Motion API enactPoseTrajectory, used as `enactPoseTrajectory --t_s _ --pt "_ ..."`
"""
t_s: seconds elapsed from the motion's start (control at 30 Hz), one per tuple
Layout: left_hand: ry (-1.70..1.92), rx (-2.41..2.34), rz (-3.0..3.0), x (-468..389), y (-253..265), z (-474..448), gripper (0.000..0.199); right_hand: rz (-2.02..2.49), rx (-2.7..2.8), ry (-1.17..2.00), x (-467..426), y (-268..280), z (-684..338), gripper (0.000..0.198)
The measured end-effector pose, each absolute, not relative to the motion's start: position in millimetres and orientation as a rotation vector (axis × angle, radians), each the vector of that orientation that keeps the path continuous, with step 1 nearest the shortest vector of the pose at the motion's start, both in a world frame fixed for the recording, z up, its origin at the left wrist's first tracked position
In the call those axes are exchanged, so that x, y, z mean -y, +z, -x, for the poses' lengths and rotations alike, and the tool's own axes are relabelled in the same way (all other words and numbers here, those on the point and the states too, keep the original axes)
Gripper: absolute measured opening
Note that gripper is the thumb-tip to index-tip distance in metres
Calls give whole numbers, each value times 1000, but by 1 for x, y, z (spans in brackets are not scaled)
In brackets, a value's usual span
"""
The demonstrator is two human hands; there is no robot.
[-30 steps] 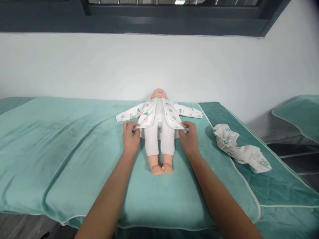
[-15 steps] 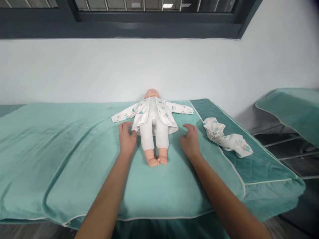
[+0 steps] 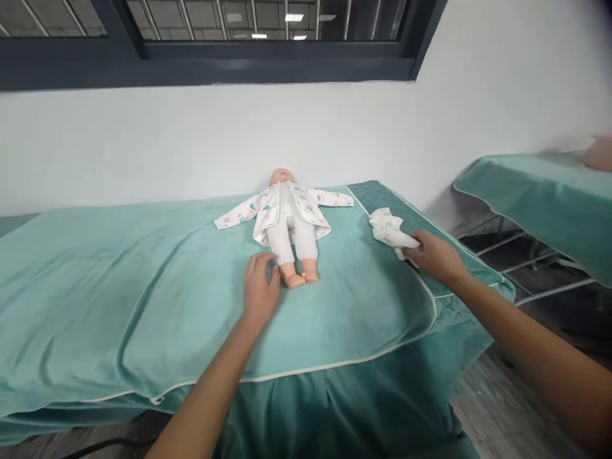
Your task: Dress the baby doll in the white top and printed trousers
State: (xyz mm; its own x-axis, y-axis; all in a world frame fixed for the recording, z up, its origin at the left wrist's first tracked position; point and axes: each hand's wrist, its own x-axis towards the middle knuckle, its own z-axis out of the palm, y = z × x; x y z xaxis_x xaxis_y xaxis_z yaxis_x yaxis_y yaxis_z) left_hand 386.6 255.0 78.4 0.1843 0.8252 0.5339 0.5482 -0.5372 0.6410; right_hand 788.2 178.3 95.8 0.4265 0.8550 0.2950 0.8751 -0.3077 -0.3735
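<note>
A baby doll (image 3: 291,238) lies on its back on the bed, feet toward me. It wears an unfastened white jacket (image 3: 268,210) with a small coloured print, its sleeves spread wide. Beside the doll's lower leg is my left hand (image 3: 261,284), thumb and fingers apart with nothing in them; whether a fingertip touches the leg I cannot tell. Farther right, my right hand (image 3: 436,256) pinches the near end of a bunched baby garment (image 3: 388,228) in a matching print. Its shape is hard to make out, and the fingers partly hide it.
A light green blanket (image 3: 157,306) with pale piping covers the bed, over a darker quilted sheet (image 3: 377,191). Behind rises a white wall (image 3: 201,140) below a dark window frame (image 3: 229,67). At right stands another green-covered bed (image 3: 535,191) on a metal frame.
My right hand has moved right from beside the doll and taken hold of the bunched garment. My left hand has come down from the jacket's hem to the lower leg. The view has turned right.
</note>
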Motion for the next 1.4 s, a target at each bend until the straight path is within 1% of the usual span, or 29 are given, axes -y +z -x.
enactPoseTrajectory --t_s 0.1,0.17,0.23,0.3,0.33,0.37,0.4,0.5,0.53,0.57,0.7,0.77,0.9,0.97,1.07,1.13,1.2,1.3,1.33,1.37,1.4 --pt "1251 -1135 -2142 -226 100 -398 18 1983 1346 248 -183 138 -731 27" --pt "1200 -989 -2127 -208 121 -404 24 1720 1222 610 -183 169 -688 33" --pt "1147 -842 -2131 -194 144 -407 41 1466 1149 856 -180 197 -649 36" --pt "1123 -758 -2147 -185 164 -409 60 1327 1128 973 -175 219 -618 34" --pt "1140 -745 -2158 -183 173 -409 64 1275 1135 1032 -173 228 -606 33" --pt "1175 -750 -2161 -183 181 -408 62 1230 1148 1086 -171 235 -596 31" --pt "1220 -768 -2154 -184 187 -406 54 1188 1167 1128 -170 242 -588 30" --pt "1332 -865 -2026 -194 206 -394 21 1101 1239 1118 -169 258 -577 30" --pt "1349 -892 -1959 -198 213 -388 15 1088 1260 1077 -170 263 -576 30" --pt "1361 -908 -1891 -202 222 -383 14 1074 1279 1031 -170 268 -576 29" --pt "1449 -812 -1679 -208 262 -370 14 952 1369 917 -171 287 -575 21" --pt "1420 -713 -1631 -205 279 -371 20 877 1409 899 -170 295 -570 19" --pt "1284 -583 -1659 -200 295 -379 38 751 1470 892 -166 309 -554 25" --pt "1324 -589 -1654 -202 294 -384 37 720 1529 911 -164 313 -547 27" --pt "1420 -584 -1600 -211 293 -390 29 692 1582 905 -166 314 -544 32" --pt "1437 -563 -1576 -217 295 -392 28 697 1551 842 -172 305 -549 39" --pt "1469 -553 -1545 -222 298 -391 26 759 1485 761 -180 286 -558 45" --pt "1499 -544 -1489 -226 303 -382 22 923 1342 725 -188 235 -573 53" --pt "1489 -536 -1476 -227 303 -378 21 973 1285 777 -188 214 -575 56" --pt "1473 -526 -1464 -227 303 -374 20 1019 1227 903 -186 192 -575 54" --pt "1455 -515 -1452 -228 302 -371 18 1030 1184 1100 -182 172 -572 49"
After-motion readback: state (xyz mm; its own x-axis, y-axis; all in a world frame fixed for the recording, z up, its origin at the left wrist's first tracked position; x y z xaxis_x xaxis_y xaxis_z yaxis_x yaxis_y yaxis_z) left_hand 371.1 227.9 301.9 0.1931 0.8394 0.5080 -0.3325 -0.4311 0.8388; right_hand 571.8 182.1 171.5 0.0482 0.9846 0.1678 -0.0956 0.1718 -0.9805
